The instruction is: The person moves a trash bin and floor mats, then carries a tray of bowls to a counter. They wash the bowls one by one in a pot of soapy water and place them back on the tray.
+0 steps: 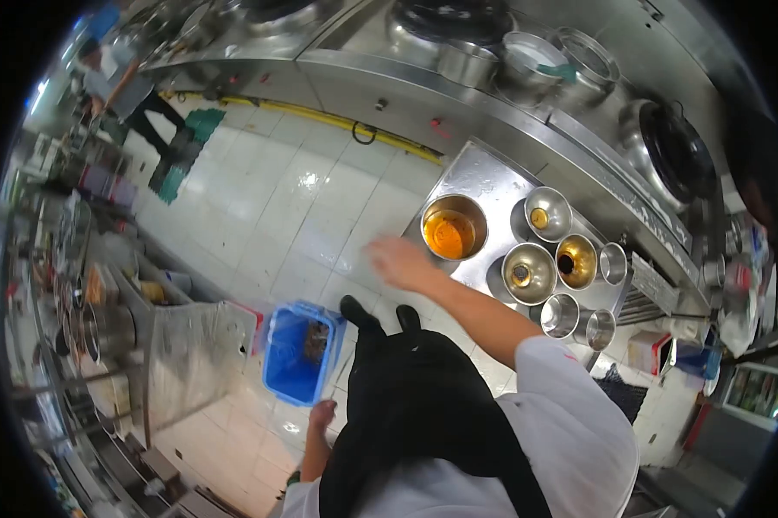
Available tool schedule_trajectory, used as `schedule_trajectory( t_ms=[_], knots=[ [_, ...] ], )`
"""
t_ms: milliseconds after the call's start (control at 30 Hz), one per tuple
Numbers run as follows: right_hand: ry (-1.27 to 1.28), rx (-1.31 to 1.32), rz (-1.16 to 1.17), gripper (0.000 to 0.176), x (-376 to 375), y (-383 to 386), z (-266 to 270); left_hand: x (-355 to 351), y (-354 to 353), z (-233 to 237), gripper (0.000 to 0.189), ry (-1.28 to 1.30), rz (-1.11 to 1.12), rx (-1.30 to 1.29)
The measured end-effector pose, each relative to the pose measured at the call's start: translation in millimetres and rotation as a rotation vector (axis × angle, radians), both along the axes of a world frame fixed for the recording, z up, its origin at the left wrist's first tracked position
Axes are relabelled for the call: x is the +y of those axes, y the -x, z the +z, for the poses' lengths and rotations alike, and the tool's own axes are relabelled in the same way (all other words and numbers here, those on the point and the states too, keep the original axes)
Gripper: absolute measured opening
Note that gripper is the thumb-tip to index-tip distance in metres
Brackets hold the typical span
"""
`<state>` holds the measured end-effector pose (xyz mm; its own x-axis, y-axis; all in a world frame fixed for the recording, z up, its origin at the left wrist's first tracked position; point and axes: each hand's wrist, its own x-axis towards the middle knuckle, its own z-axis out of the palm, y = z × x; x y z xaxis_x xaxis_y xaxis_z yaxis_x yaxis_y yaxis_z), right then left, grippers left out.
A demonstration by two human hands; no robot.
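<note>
Steel pot (pixel 455 205); just right of right hand (pixel 398 263); hand blurred, cannot tell whether spread

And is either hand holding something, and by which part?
Nothing visible is held: the right hand is blurred but looks empty, and no object shows in the left hand.

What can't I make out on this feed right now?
In the head view:
- Right hand: blur smears its shape.
- Left hand: too small and blurred to read.
- Dark contents of the blue bin: too small to identify.
- Black pan, top centre: cut off by the picture's upper edge.
</note>
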<state>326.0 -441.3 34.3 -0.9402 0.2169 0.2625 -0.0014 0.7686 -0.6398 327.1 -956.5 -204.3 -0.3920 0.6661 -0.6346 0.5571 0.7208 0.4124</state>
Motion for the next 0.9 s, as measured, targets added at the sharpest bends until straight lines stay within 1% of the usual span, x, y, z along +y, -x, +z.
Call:
schedule_trajectory(
  t_ms=[67, 100, 133, 167, 200, 267, 300, 333, 367, 400, 467, 500, 533, 567, 600, 633, 667, 733, 800, 867, 900],
  knots=[
    [-0.171, -0.228, 0.163, 0.021, -9.8, 29.1, -45.0, -1.8, -10.3, 46.5, 0.015, -0.089, 0.163, -0.040],
    [-0.155, -0.245, 0.149, 0.021, -16.4, 32.2, -55.4, 13.7, -15.3, 77.5, 0.015, -0.031, 0.565, -0.182],
    [-0.274, -0.455, 0.170, 0.022, -16.6, 37.2, -61.0, 38.4, -9.5, 97.0, 0.016, 0.021, 0.968, -0.315],
    [-0.393, -0.660, 0.192, 0.022, -14.0, 40.9, -65.8, 41.2, 5.3, 98.7, 0.018, 0.021, 0.710, -0.246],
    [-0.389, -0.656, 0.183, 0.022, -8.9, 45.2, -72.7, 46.0, 20.6, 100.3, 0.020, 0.090, 0.494, -0.153],
    [-0.446, -0.836, 0.165, 0.027, -8.8, 56.3, -93.0, 50.1, 62.1, 81.2, 0.023, 0.073, 0.713, -0.271],
    [-0.511, -0.867, 0.091, 0.031, -5.8, 61.7, -105.6, 51.9, 83.5, 78.0, 0.023, 0.084, 0.701, -0.260],
    [-0.578, -0.903, 0.018, 0.035, -0.3, 66.9, -120.8, 55.0, 102.6, 76.0, 0.024, -0.037, 0.868, -0.318],
    [-0.614, -0.993, 0.013, 0.038, 8.1, 75.2, -143.5, 59.6, 118.5, 75.0, 0.025, -0.164, 1.038, -0.378],
    [-0.649, -1.085, 0.015, 0.041, 14.9, 83.2, -161.3, 63.8, 127.5, 80.9, 0.025, -0.156, 1.039, -0.375],
    [-0.646, -1.259, -0.142, 0.040, 25.3, 94.2, -160.5, 74.5, 138.5, 109.7, 0.028, -0.365, 1.245, -0.226],
    [-0.623, -1.272, -0.145, 0.040, 31.1, 102.9, -167.2, 72.6, 141.2, 118.0, 0.030, -0.329, 1.242, -0.195],
    [-0.548, -1.437, -0.088, 0.038, 39.4, 110.4, -175.1, 59.7, 145.2, 112.0, 0.030, -0.275, 1.176, -0.179],
    [-0.466, -1.600, -0.032, 0.036, 43.8, 112.1, -183.3, 42.5, 147.7, 101.2, 0.029, -0.193, 1.024, -0.173],
    [-0.439, -1.623, -0.046, 0.036, 39.5, 107.7, -189.1, 17.9, 151.1, 80.4, 0.029, -0.094, 0.759, -0.143],
    [-0.424, -1.580, -0.092, 0.035, 35.4, 105.3, -195.0, -3.2, 157.4, 54.7, 0.029, -0.030, 0.512, -0.114],
    [-0.418, -1.532, -0.145, 0.033, 34.5, 105.1, -197.9, -16.7, 168.0, 33.2, 0.028, 0.004, 0.351, -0.118],
    [-0.421, -1.425, -0.257, 0.030, 44.0, 106.1, -204.2, -24.8, 202.7, 5.5, 0.028, 0.053, 0.190, -0.164],
    [-0.356, -1.483, -0.226, 0.027, 57.3, 70.1, -364.8, -14.0, 249.9, -11.6, 0.027, 0.084, 0.057, -0.186],
    [-0.443, -1.301, -0.335, 0.025, 34.7, 46.3, -374.4, 16.4, 326.6, -27.9, 0.026, 0.038, -0.103, -0.159],
    [-0.479, -1.334, -0.268, 0.025, 17.9, 54.4, -305.3, 33.1, 370.0, -34.7, 0.026, -0.024, -0.173, -0.139]
  ],
)
